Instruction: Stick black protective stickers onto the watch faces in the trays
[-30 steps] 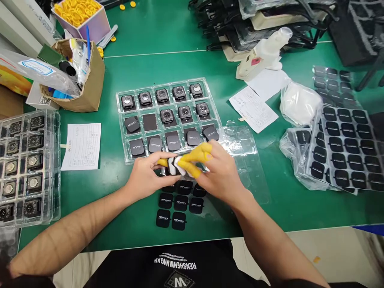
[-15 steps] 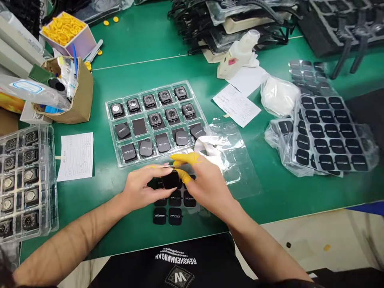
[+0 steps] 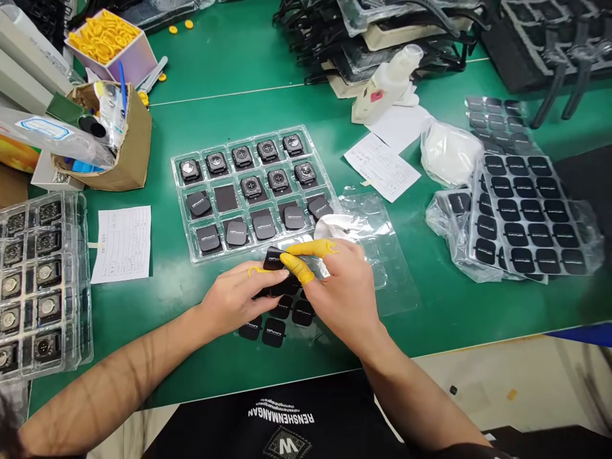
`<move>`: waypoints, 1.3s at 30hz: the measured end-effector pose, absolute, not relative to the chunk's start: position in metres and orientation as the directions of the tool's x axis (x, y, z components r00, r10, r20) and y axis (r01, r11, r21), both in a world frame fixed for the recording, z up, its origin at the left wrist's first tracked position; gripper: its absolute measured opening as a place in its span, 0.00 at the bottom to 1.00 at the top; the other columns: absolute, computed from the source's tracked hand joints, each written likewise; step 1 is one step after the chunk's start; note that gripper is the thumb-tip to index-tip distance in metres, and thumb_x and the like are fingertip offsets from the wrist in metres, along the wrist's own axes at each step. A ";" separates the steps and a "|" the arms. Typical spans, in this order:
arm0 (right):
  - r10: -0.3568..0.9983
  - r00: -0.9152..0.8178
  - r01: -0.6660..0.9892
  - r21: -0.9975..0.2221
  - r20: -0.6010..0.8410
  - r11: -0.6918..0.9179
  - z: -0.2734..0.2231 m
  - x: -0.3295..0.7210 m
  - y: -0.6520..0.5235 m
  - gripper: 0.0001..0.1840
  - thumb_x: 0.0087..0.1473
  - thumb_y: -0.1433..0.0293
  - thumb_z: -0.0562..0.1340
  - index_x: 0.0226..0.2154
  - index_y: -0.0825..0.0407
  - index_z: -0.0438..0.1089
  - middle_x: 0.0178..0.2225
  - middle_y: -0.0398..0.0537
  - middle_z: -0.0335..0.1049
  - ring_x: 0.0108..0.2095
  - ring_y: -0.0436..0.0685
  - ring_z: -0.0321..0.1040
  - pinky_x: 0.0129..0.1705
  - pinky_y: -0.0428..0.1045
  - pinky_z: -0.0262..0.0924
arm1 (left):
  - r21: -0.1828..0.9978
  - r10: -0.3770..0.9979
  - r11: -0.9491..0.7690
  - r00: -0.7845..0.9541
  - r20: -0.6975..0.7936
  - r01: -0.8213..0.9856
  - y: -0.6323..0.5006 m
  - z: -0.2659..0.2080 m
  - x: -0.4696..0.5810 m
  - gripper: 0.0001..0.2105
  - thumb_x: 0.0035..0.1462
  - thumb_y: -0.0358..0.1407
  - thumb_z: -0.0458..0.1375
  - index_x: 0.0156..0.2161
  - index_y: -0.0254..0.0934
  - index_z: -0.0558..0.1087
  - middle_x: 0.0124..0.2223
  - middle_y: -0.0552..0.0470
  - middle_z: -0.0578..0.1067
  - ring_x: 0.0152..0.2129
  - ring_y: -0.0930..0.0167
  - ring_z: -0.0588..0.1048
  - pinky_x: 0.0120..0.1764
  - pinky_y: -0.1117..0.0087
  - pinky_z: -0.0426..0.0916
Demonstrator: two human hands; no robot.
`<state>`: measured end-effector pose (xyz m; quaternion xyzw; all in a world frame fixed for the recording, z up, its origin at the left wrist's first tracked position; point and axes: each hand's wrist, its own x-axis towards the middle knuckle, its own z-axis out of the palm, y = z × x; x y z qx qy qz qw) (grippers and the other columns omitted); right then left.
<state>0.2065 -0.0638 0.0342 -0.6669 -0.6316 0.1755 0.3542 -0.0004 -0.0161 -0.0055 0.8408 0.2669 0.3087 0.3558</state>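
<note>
My left hand (image 3: 234, 294), a yellow finger cot showing on it, is closed around a black smartwatch body, mostly hidden by the fingers. Between the yellow-covered thumb and index finger of my right hand (image 3: 337, 280) is a black square HiFuture film (image 3: 272, 258), tilted just above the watch. Under both hands lies a sheet of black HiFuture films (image 3: 274, 333), partly covered. Behind them, a clear plastic tray (image 3: 192, 250) holds watch bodies; its two back rows show the sensor side, the front row and one at left show HiFuture films. One pocket (image 3: 225, 198) holds no watch.
A second watch tray (image 3: 86, 331) stands at left beside a paper slip (image 3: 122, 245). Further back are a cardboard box (image 3: 136, 150) and a box of yellow finger cots (image 3: 136, 54). At right lie film sheets (image 3: 528, 217), a white bottle (image 3: 385, 86) and clear plastic (image 3: 382, 255).
My right hand has brought the black film up over the watch, its printed side now showing. The watch has turned and is more hidden. The film sheet below has shifted slightly.
</note>
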 end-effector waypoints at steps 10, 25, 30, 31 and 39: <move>0.957 0.226 0.682 -0.731 0.183 -0.022 0.030 0.198 -0.055 0.03 0.62 0.67 0.68 0.39 0.41 0.78 0.40 0.46 0.83 0.44 0.69 0.79 0.55 0.70 0.67 | 0.689 0.642 -0.688 0.635 0.430 0.228 -0.019 -0.005 0.002 0.13 0.66 0.31 0.65 0.55 0.43 0.78 0.44 0.50 0.87 0.45 0.63 0.86 0.53 0.61 0.82; 0.898 0.375 0.353 -0.931 0.229 0.090 0.034 0.207 -0.040 0.08 0.69 0.58 0.64 0.40 0.43 0.72 0.40 0.46 0.74 0.40 0.59 0.74 0.45 0.57 0.71 | 0.973 0.867 -0.174 0.492 0.078 0.153 -0.012 -0.002 0.003 0.21 0.51 0.35 0.76 0.51 0.45 0.82 0.45 0.51 0.87 0.39 0.63 0.87 0.46 0.61 0.86; 0.940 -0.022 0.094 -0.937 -0.340 -0.337 0.044 0.222 -0.042 0.23 0.51 0.49 0.77 0.34 0.47 0.74 0.33 0.45 0.76 0.32 0.55 0.73 0.35 0.51 0.71 | 0.974 0.885 -0.112 0.465 0.007 0.198 -0.012 -0.009 0.004 0.24 0.51 0.31 0.73 0.55 0.42 0.82 0.50 0.49 0.87 0.45 0.63 0.86 0.53 0.62 0.83; 0.918 -0.041 0.085 -0.917 -0.394 -0.389 0.043 0.222 -0.042 0.24 0.48 0.48 0.78 0.34 0.48 0.75 0.33 0.46 0.77 0.33 0.55 0.74 0.36 0.51 0.72 | 0.971 0.881 -0.117 0.472 0.006 0.206 -0.012 -0.010 0.003 0.25 0.51 0.31 0.73 0.56 0.42 0.82 0.50 0.49 0.87 0.45 0.63 0.86 0.53 0.63 0.83; 0.871 0.068 0.007 -0.873 -0.486 -0.488 0.031 0.209 -0.043 0.28 0.41 0.46 0.80 0.35 0.48 0.78 0.36 0.48 0.81 0.38 0.58 0.77 0.43 0.55 0.73 | 0.946 0.869 -0.196 0.492 0.045 0.260 -0.011 -0.007 0.003 0.23 0.54 0.35 0.74 0.56 0.41 0.82 0.48 0.50 0.87 0.39 0.66 0.87 0.48 0.66 0.83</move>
